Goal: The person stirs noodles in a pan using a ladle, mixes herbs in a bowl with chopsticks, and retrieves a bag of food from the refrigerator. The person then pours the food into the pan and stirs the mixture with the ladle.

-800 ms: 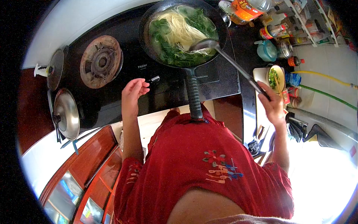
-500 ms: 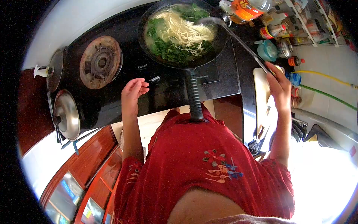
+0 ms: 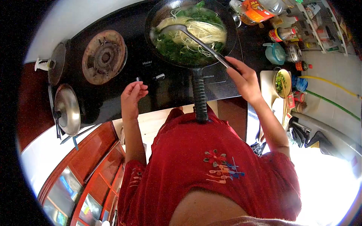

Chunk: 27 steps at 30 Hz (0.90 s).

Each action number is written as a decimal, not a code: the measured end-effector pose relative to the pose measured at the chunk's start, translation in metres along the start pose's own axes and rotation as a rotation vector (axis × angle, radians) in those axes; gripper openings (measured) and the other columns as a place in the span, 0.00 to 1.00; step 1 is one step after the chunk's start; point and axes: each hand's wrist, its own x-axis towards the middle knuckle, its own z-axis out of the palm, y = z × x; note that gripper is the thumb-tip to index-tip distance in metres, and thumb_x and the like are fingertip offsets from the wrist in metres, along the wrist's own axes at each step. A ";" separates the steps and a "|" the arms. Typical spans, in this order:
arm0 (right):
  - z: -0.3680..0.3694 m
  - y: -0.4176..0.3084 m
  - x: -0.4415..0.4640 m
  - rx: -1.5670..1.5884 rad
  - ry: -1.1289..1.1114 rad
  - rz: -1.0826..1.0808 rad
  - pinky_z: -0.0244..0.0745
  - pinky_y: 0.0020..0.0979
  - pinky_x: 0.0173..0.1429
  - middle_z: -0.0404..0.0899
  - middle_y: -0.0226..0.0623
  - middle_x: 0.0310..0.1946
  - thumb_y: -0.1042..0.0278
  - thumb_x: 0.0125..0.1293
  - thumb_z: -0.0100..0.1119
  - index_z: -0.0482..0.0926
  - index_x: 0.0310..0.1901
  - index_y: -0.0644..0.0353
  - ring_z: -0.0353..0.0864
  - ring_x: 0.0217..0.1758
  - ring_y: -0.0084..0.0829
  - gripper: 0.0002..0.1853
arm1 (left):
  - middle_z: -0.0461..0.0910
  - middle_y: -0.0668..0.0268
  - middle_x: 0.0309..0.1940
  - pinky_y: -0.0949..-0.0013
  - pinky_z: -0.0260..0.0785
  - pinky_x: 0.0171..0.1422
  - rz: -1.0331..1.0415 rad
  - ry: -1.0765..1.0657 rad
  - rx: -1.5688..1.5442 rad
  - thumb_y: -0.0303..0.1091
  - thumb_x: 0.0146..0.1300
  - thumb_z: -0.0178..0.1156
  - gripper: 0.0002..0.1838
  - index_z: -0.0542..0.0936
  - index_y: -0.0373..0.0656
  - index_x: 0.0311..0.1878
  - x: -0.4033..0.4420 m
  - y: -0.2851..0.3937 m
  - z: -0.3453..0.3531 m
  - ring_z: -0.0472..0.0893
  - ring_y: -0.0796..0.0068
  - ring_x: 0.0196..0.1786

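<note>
My right hand (image 3: 244, 79) is wrapped round the handle of a metal ladle (image 3: 205, 46), whose bowl rests over the left part of the wok. Pale noodles (image 3: 205, 32) and dark green leaves (image 3: 171, 51) lie in liquid in the black wok (image 3: 149, 28). The wok's ridged handle (image 3: 200, 94) points towards my body. My left hand (image 3: 134, 92) hovers by the stove's front edge, fingers curled together near a stove knob (image 3: 138, 79); whether they hold anything is hidden.
An unused burner (image 3: 105, 57) is at the left of the black stove (image 3: 132, 45), beside a metal lid (image 3: 68, 109) and a glass lid (image 3: 56, 64). At right are a bowl of chopped greens (image 3: 282, 83) with chopsticks, a teal container (image 3: 275, 53) and several bottles.
My right hand has moved left, carrying the ladle from the wok's right side across to its left. The noodles have shifted. The view has tilted slightly; my left hand has barely moved.
</note>
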 end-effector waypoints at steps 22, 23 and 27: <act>-0.123 -0.017 -0.086 -0.277 0.179 -0.002 0.68 0.22 0.47 0.78 0.36 0.40 0.74 0.59 0.55 0.73 0.52 0.66 0.73 0.41 0.21 0.18 | 0.79 0.61 0.35 0.71 0.72 0.41 0.036 -0.103 0.085 0.36 0.65 0.50 0.13 0.75 0.37 0.44 0.018 0.008 0.030 0.79 0.73 0.34; -0.123 -0.015 -0.081 -0.279 0.171 -0.035 0.68 0.22 0.47 0.78 0.35 0.40 0.74 0.59 0.55 0.73 0.52 0.66 0.73 0.41 0.21 0.18 | 0.79 0.61 0.35 0.72 0.72 0.41 0.037 -0.096 0.088 0.36 0.65 0.50 0.13 0.75 0.37 0.44 0.016 0.008 0.029 0.79 0.73 0.34; -0.093 -0.009 -0.048 -0.303 0.155 -0.184 0.71 0.25 0.44 0.80 0.41 0.41 0.69 0.59 0.58 0.74 0.52 0.61 0.77 0.37 0.23 0.18 | 0.79 0.61 0.34 0.73 0.71 0.41 0.013 -0.036 0.064 0.34 0.64 0.51 0.12 0.76 0.36 0.43 0.009 0.008 0.027 0.78 0.74 0.34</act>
